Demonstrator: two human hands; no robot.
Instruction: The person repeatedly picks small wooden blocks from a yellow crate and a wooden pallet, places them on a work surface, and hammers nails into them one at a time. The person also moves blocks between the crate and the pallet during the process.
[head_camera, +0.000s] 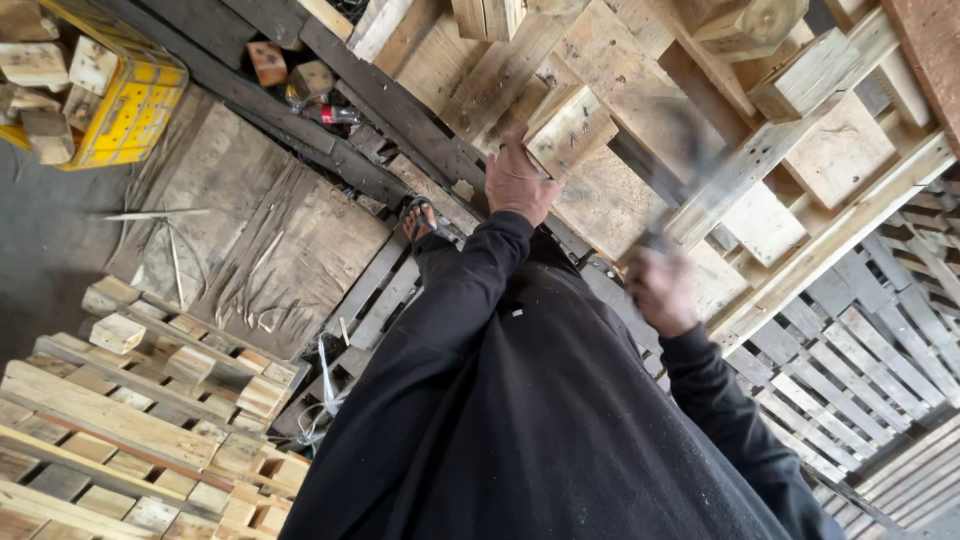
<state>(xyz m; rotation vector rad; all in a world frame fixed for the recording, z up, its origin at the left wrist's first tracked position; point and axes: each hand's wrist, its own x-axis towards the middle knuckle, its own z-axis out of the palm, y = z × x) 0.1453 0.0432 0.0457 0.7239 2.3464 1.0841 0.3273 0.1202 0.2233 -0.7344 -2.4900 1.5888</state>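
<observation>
My left hand (518, 180) presses on a square wooden block (570, 128) that sits on a wooden pallet (600, 200) in front of me. My right hand (660, 290) grips the handle of a hammer (690, 165), which is raised and blurred by motion above the pallet boards. Both arms are in black sleeves. One foot in a sandal (418, 218) shows on the dark board below the pallet.
A yellow crate (130, 110) with wood blocks stands at the upper left. Stacked pallets (130, 420) lie at the lower left, and more slatted pallets (860, 370) at the right. Flattened cardboard (250, 230) covers the floor, with loose blocks (810, 75) above.
</observation>
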